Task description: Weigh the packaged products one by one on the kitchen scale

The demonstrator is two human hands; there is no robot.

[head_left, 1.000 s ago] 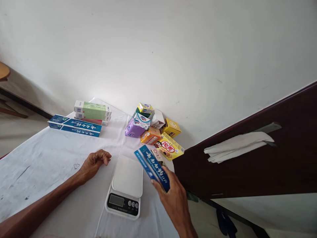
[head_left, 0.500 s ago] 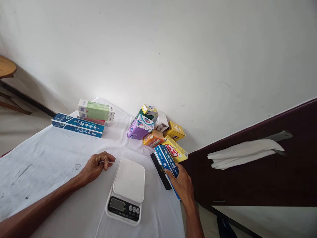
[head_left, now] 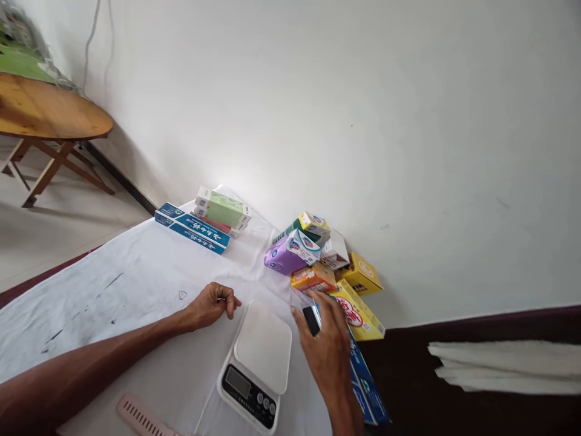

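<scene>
My right hand (head_left: 327, 342) reaches over a black box (head_left: 312, 320), thumb and fingers apart on either side of its visible end; whether they touch it I cannot tell. Beneath and right of this hand lie blue toothpaste boxes (head_left: 370, 393), partly covered by it. My left hand (head_left: 218, 304) rests on the white cloth with its fingers loosely curled in and nothing in them. Between both hands stands a white kitchen scale (head_left: 265, 348) with a bare plate and a dark display.
Behind my right hand are a yellow box (head_left: 361, 312), an orange box (head_left: 313, 277) and a purple box (head_left: 285, 254). Further left lie more blue toothpaste boxes (head_left: 193, 229) and green boxes (head_left: 222, 209). A pink strap (head_left: 140, 416) lies in front; a round wooden table (head_left: 54, 112) stands far left.
The view has turned left, so everything appears further right. My right hand has let go of the blue toothpaste box and moved over the black box. The left hand stays curled beside the scale.
</scene>
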